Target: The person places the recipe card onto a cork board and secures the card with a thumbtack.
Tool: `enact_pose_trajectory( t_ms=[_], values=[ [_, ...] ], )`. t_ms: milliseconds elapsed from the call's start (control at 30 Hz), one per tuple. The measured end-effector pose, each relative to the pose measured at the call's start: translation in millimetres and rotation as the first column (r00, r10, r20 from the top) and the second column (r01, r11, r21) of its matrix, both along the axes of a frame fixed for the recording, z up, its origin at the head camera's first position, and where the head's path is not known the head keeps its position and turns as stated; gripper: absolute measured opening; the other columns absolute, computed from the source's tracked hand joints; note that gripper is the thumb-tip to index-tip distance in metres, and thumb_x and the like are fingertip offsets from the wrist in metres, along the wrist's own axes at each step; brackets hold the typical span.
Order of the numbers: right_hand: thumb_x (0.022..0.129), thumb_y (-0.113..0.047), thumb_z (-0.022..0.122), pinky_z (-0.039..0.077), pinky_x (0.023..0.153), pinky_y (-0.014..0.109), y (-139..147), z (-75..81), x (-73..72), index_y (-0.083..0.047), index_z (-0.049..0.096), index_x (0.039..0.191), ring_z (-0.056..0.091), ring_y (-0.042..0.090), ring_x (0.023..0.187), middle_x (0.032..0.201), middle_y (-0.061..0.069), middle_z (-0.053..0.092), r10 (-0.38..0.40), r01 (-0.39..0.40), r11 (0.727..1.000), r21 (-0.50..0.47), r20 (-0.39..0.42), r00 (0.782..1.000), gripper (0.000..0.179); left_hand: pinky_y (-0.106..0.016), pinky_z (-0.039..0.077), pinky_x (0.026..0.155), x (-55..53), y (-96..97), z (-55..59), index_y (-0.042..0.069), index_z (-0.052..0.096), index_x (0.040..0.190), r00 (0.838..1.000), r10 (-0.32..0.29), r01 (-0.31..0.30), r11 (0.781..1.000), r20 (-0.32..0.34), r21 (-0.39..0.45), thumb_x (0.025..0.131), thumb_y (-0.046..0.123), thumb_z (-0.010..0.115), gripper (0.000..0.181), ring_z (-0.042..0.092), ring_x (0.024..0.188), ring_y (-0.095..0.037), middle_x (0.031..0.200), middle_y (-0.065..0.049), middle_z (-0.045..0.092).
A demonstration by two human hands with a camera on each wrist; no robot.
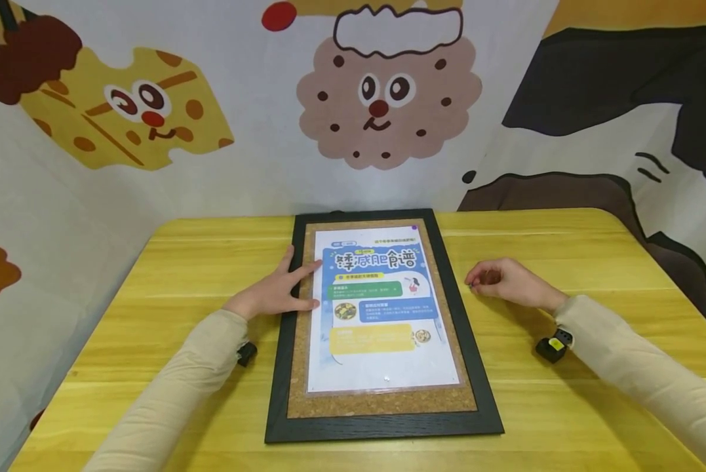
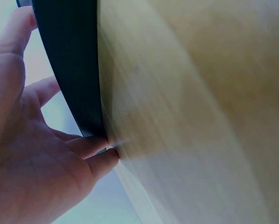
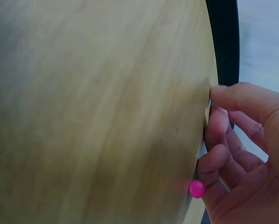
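Observation:
A cork board (image 1: 382, 401) in a black frame (image 1: 388, 426) lies on the table, with a printed poster (image 1: 382, 370) on it. My left hand (image 1: 270, 292) reaches over the frame's left side with spread fingers, two fingertips at the poster's left edge. In the left wrist view, the hand (image 2: 41, 144) overlaps the frame (image 2: 72, 60). To the right of the frame, my right hand (image 1: 512, 282) is low at the tabletop, fingers bent. Beside its curled fingers, the right wrist view shows a pink push pin (image 3: 197, 189). I cannot tell whether the fingertips pinch anything.
A purple pin (image 1: 414, 227) marks the poster's top right corner. The yellow wooden table (image 1: 223, 242) meets a white wall covering (image 1: 258, 170) with cartoon food pictures behind the frame. Each wrist wears a black camera (image 1: 553, 349).

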State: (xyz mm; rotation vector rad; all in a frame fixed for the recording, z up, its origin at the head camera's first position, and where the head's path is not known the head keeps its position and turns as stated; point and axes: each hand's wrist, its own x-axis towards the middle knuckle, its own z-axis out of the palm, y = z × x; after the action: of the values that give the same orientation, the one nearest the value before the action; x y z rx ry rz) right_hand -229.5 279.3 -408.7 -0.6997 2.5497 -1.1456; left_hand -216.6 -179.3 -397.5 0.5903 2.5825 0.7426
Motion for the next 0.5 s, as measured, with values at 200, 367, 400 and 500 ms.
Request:
enact_pose_trajectory(
  t_ms=[200, 367, 400, 500],
  values=[
    [0.088, 0.001, 0.067, 0.049, 0.068, 0.025, -1.1, -0.7, 0.1, -0.002, 0.07, 0.099, 0.059, 0.015, 0.077, 0.094, 0.006, 0.068, -0.017, 0.017, 1.0, 0.009, -0.031, 0.999, 0.012, -0.063, 0.032, 0.099, 0.1, -0.6, 0.7, 0.016, 0.021, 0.156, 1.0, -0.002, 0.002, 1.0, -0.006, -0.001, 0.089, 0.043, 0.067, 0.086, 0.017, 0.135, -0.056, 0.153, -0.028, -0.022],
    [0.09, 0.001, 0.066, 0.049, 0.071, 0.025, -0.9, -1.1, -0.6, -0.002, 0.071, 0.099, 0.061, 0.017, 0.083, 0.097, 0.006, 0.069, -0.009, 0.009, 1.0, 0.005, -0.044, 0.999, 0.011, -0.063, 0.033, 0.099, 0.1, -0.7, 0.7, 0.015, 0.021, 0.156, 1.0, -0.004, 0.004, 1.0, -0.008, 0.003, 0.089, 0.043, 0.067, 0.086, 0.018, 0.135, -0.056, 0.153, -0.028, -0.022],
    [0.09, 0.001, 0.065, 0.049, 0.071, 0.025, -0.8, -1.0, -0.7, -0.003, 0.071, 0.099, 0.061, 0.017, 0.083, 0.097, 0.006, 0.069, -0.008, 0.008, 1.0, 0.005, -0.046, 0.999, 0.011, -0.063, 0.033, 0.099, 0.2, -0.5, 0.9, 0.015, 0.021, 0.156, 1.0, -0.004, 0.004, 1.0, -0.007, 0.005, 0.089, 0.043, 0.068, 0.086, 0.017, 0.135, -0.056, 0.153, -0.028, -0.022],
    [0.091, 0.0, 0.065, 0.049, 0.068, 0.025, -0.1, -0.8, -0.9, -0.002, 0.071, 0.099, 0.06, 0.016, 0.08, 0.097, 0.007, 0.069, -0.006, 0.006, 1.0, 0.002, -0.049, 0.999, 0.01, -0.063, 0.033, 0.099, 0.4, -0.1, 1.0, 0.015, 0.021, 0.155, 1.0, -0.005, 0.005, 1.0, -0.006, 0.006, 0.089, 0.042, 0.067, 0.086, 0.017, 0.135, -0.056, 0.153, -0.028, -0.022]
  ],
)
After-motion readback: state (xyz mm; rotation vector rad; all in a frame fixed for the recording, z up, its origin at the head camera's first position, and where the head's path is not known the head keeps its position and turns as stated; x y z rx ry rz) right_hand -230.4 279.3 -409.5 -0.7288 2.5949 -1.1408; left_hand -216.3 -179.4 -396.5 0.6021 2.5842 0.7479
